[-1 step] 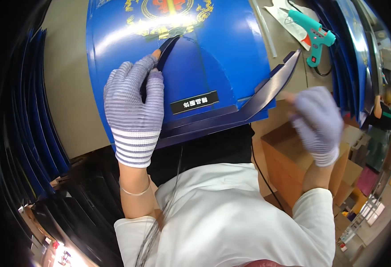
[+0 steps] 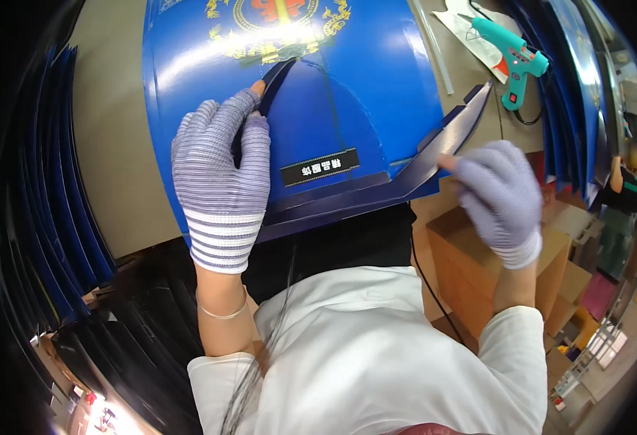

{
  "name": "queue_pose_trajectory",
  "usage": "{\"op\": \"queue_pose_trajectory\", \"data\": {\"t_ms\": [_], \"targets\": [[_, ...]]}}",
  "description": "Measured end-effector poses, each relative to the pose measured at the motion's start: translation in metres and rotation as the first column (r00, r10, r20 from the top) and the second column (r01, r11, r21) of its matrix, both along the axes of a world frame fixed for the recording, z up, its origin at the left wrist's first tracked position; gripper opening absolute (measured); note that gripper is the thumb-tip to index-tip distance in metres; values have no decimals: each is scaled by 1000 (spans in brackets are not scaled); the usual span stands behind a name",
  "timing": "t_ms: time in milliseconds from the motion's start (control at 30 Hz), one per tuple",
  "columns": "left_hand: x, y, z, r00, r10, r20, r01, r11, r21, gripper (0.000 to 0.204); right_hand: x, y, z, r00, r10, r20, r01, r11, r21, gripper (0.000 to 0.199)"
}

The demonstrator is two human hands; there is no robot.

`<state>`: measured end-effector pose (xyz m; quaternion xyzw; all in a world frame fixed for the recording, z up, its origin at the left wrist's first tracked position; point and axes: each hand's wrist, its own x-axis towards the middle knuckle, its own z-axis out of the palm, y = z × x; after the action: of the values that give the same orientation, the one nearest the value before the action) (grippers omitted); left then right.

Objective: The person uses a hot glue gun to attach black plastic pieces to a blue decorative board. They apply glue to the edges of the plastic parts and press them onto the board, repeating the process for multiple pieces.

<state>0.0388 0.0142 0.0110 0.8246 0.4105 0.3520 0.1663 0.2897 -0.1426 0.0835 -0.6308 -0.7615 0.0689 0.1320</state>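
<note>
The table (image 2: 108, 156) carries a blue printed panel (image 2: 391, 80), seemingly laid flat for support. The left hand (image 2: 221, 163) pinches a dark strip (image 2: 279, 81) above it, likely to steady it; the right hand (image 2: 501, 194), fingers curled, meets the shiny flap (image 2: 449, 138) near the panel's right corner, but whether it grips I cannot tell.

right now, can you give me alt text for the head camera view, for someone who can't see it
A gloved left hand pinches a dark strip on a gold-printed blue board, while the gloved right hand is at a shiny curved flap on the board's right side. A teal glue gun lies at upper right.
</note>
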Motion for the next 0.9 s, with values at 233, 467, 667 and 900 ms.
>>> {"op": "queue_pose_trajectory", "data": {"t_ms": [233,467,667,900], "targets": [[-1,1,4,1000,5,-1,-5,997,-72,26,-12,37,-35,986,-3,-168,43,971,236,39],[-2,4,4,1000,-20,-20,19,1000,-16,29,-56,56,-53,846,-394,-359,458,882,109,45],[-3,2,4,999,-8,-50,5,998,-65,30,-60,61,-49,908,-321,-270,364,922,129,49],[-2,1,3,999,-1,-39,-1,999,-55,30,-60,65,-49,939,-243,-242,288,942,170,47]]}}
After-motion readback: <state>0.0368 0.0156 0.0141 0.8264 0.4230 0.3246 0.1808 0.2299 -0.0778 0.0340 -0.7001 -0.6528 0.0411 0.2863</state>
